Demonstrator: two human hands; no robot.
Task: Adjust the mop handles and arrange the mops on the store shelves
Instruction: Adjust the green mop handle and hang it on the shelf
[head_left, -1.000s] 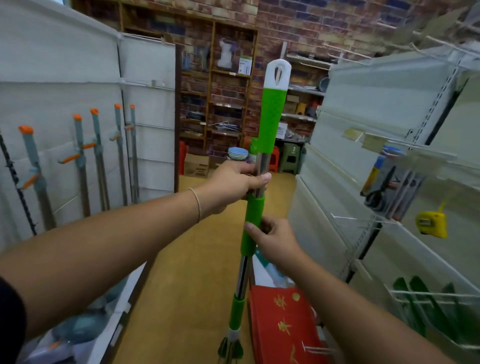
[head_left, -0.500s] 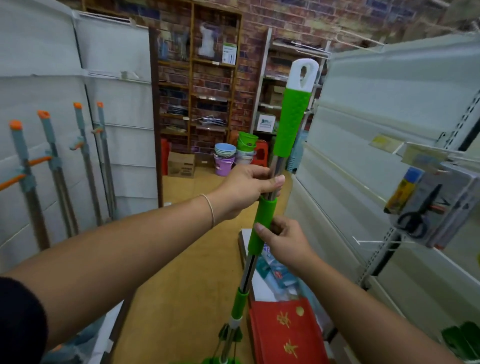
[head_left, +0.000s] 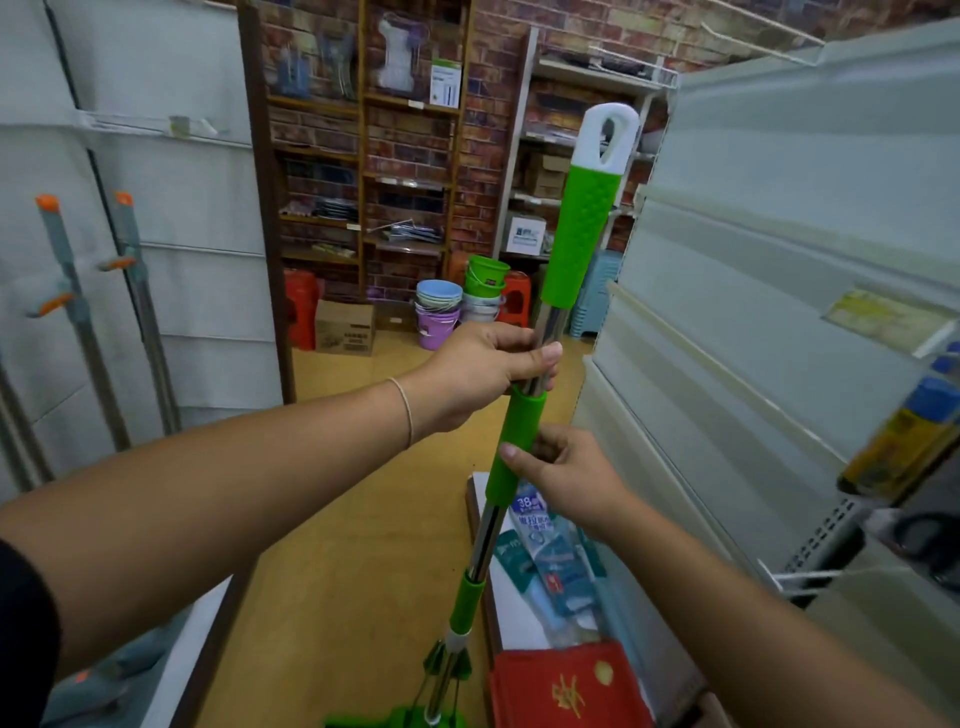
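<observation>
A green mop with a steel shaft and a white hanging loop stands nearly upright in the aisle, its top leaning right. My left hand grips the bare steel shaft just above the green locking sleeve. My right hand wraps its fingers around that sleeve from the right. The mop's green head touches the floor at the bottom edge. Two grey mops with orange tips lean on the left shelf wall.
White shelving panels close in on the right, with hooks and hanging goods. A red package and boxed goods lie on the floor by the mop. Stacked buckets and a carton stand at the aisle's far end.
My view has swung to the right, so the mops on the left shelf slid toward the edge. The mop's top now leans further right. Both hands keep their hold.
</observation>
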